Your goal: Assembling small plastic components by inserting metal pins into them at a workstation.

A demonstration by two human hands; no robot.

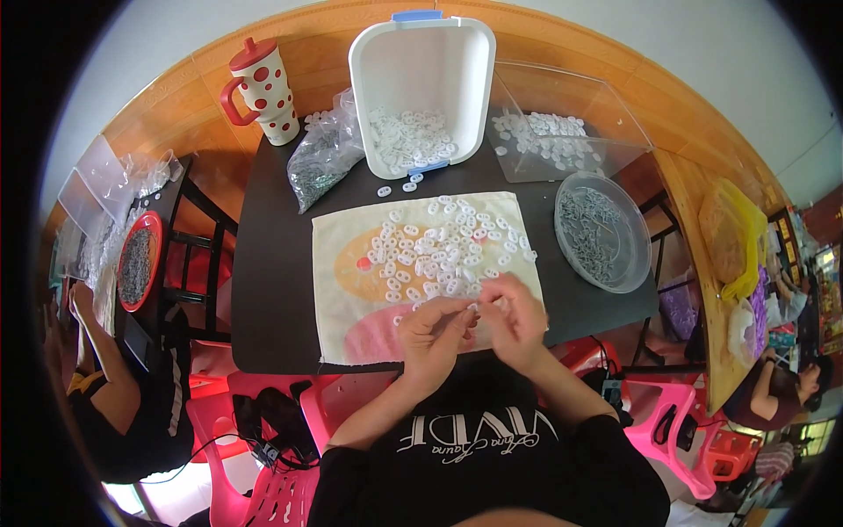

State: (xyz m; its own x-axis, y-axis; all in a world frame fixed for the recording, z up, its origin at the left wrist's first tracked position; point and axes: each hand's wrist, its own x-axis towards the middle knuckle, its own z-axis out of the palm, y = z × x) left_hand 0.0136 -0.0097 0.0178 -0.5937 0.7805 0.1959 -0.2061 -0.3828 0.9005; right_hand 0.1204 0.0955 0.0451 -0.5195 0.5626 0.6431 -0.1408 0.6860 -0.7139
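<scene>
A heap of small white oval plastic pieces with two holes (432, 255) lies spread over a cream cloth (329, 255) with orange and pink patches. At the cloth's near edge my left hand (433, 338) has its thumb and fingers pinched together. A bit of a white piece (474, 307) shows at its fingertips. Close beside it on the right, my right hand (516, 323) is closed too, its fingertips bent towards the same piece. What the right fingers hold is too small to make out. On the right, a round clear tub (645, 255) contains many small grey metal parts (587, 230).
A white bin (421, 66) with white pieces leans at the back. Beside it are a bag of grey parts (323, 162), a spotted tumbler (268, 92) and a clear box (606, 114). A person (118, 395) sits at left near a red tray (155, 263); pink chairs (663, 422) stand nearby.
</scene>
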